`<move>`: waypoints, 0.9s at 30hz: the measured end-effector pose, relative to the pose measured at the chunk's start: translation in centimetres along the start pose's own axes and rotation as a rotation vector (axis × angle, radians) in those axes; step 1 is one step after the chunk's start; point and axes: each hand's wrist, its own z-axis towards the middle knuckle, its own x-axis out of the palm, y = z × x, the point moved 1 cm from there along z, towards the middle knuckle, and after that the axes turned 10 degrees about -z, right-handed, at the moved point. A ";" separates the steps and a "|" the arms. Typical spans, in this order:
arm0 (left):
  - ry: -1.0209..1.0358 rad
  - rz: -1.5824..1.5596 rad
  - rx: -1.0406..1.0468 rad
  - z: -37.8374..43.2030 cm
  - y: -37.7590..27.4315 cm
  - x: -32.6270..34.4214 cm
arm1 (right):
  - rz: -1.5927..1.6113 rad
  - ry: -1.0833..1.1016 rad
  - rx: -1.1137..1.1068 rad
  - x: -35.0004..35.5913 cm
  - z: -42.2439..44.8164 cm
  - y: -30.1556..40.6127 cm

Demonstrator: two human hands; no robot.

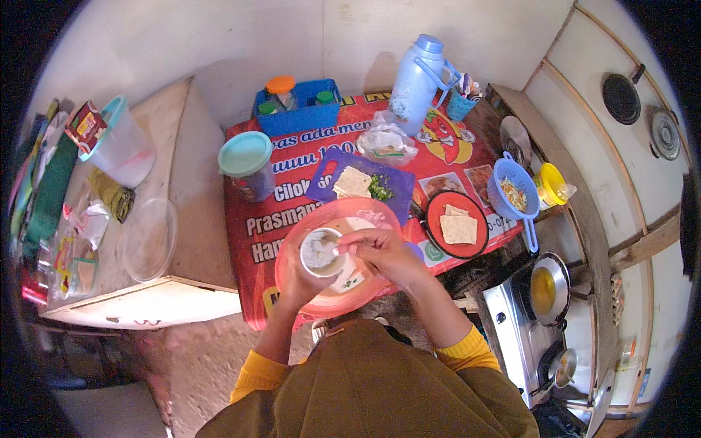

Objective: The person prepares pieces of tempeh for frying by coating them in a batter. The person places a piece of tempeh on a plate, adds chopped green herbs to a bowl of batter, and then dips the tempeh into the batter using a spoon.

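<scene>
My left hand [301, 282] grips a small white cup [321, 253] from its left side, above a pink plastic basin [383, 213]. A pale, whitish substance lies in the cup. My right hand [383, 254] is at the cup's right rim, with its thumb and fingertips pinched together; a small white bit shows at the fingertips, too small to name. White liquid and green bits lie in the basin. Behind it, a purple cutting board [402, 180] bears square pale wrappers [352, 182] and chopped green herbs [380, 188]. More wrappers [459, 229] lie on a red plate [476, 208] to the right.
A lidded container [247, 169], a blue basket [298, 121] of jars, a plastic bag [386, 142] and a blue thermos [414, 82] stand on the red table cover. Right are a blue strainer [512, 191] with shredded food and a stove [515, 328] with a wok of oil [549, 290]. Left is a wooden cabinet [194, 219].
</scene>
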 end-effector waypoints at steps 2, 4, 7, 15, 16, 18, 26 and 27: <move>-0.181 -0.085 -0.030 -0.8 0.3 -0.5 | -0.177 -0.095 -0.135 -0.2 0.7 -0.8; -0.270 0.115 0.023 -0.1 -2.1 -1.7 | -0.534 -0.285 -0.341 -0.5 1.1 -1.1; -0.295 0.010 -0.001 -0.7 -0.6 -3.1 | -0.759 -0.331 -0.317 0.2 1.6 -0.4; -0.297 0.052 -0.051 -0.7 -1.7 -3.5 | -0.890 -0.275 -0.453 0.6 2.5 -0.2; -0.302 0.056 -0.053 -0.9 -1.7 -3.4 | -0.859 -0.238 -0.445 0.9 2.3 0.4; -0.272 0.013 -0.003 -1.0 -1.3 -3.1 | -0.729 -0.150 -0.408 1.9 1.9 1.2; -0.215 -0.134 0.005 -1.0 -1.0 -1.5 | -0.894 0.073 -0.373 5.3 2.0 1.4; -0.211 -0.136 0.007 -0.9 -0.8 -1.4 | -0.825 0.050 -0.461 5.4 2.2 1.0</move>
